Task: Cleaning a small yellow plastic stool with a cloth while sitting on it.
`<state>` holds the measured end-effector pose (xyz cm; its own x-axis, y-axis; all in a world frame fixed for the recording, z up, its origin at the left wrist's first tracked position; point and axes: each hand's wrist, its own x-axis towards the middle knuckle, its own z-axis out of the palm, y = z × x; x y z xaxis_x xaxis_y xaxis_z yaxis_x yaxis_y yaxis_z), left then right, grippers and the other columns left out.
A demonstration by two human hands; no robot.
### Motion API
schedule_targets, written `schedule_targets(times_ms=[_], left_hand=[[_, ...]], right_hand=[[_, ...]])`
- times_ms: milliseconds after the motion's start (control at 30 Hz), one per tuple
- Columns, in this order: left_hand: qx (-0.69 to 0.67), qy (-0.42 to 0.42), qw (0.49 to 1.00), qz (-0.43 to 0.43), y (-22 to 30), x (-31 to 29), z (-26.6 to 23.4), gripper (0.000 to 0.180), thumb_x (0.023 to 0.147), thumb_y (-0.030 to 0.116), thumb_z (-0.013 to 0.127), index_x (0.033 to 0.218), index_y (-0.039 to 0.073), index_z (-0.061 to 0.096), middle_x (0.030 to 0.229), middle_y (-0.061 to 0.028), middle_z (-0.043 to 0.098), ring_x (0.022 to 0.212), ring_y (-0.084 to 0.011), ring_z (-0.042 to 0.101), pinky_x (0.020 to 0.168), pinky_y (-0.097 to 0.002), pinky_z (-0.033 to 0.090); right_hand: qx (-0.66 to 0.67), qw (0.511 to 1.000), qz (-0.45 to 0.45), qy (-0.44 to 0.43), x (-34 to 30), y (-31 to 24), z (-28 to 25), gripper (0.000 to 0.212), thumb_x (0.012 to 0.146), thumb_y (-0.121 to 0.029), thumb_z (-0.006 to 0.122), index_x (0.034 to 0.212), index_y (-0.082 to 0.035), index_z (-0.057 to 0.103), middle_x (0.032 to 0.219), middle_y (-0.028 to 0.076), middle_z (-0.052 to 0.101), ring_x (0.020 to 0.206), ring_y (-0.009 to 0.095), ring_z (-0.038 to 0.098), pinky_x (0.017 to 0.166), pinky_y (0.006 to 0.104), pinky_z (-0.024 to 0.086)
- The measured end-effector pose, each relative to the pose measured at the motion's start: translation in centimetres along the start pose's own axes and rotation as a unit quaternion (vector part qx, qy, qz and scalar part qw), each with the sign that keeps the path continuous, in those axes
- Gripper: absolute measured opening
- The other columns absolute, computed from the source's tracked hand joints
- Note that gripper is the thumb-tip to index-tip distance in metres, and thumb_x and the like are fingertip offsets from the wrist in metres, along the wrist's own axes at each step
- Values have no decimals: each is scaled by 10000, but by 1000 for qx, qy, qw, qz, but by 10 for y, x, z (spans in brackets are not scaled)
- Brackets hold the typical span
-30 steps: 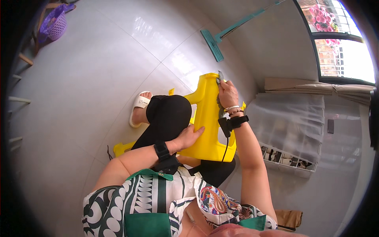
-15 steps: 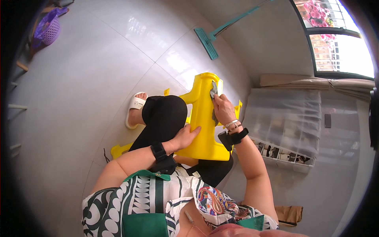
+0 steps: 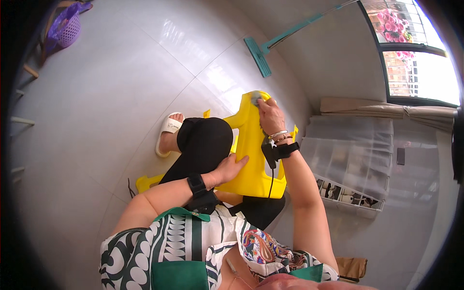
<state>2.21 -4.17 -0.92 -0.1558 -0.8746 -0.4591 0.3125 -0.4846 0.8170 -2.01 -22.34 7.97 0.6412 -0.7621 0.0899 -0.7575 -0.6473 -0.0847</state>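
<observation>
A yellow moulded plastic piece, apparently a stool (image 3: 246, 145), lies tilted across my lap, between my knees. My left hand (image 3: 229, 170) is closed on its near left side, thumb on the yellow surface and other fingers partly hidden. At the far end, my right hand (image 3: 272, 117) presses a bunched grey cloth (image 3: 255, 98) against the top edge. Part of the cloth is hidden under the palm. Another yellow plastic part (image 3: 147, 183) shows beside my left thigh; whether it joins the same piece is hidden.
A teal flat mop (image 3: 258, 57) leans at the wall ahead. To the right stands a translucent storage box (image 3: 348, 159) with items in its compartments, beneath a curtain (image 3: 362, 107). A purple basket (image 3: 69, 32) is at the far left; a brown bag (image 3: 352, 268) lies near right.
My right hand has slid the cloth forward and slightly left to the stool's far end. The left hand keeps its hold. The whole view has shifted slightly.
</observation>
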Motion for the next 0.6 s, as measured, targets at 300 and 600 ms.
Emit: schedule_targets(times_ms=[300,600], left_hand=[[7,2,1000,-2,13,-5,7,446,913,367,417,1127,-21,469,1033,-150,575,923,-219,566,821,-323,426],[-27,-25,999,13,7,-1,5,413,922,352,406,1116,-5,477,1007,-129,585,881,-195,574,798,-304,433]], right_hand=[[-190,969,-36,-155,19,-19,-7,195,821,-128,476,989,-128,577,919,98,547,828,277,592,683,365,493],[-225,934,-49,-273,13,-33,-12,216,829,-144,485,1000,-61,589,928,115,570,846,272,600,705,356,490]])
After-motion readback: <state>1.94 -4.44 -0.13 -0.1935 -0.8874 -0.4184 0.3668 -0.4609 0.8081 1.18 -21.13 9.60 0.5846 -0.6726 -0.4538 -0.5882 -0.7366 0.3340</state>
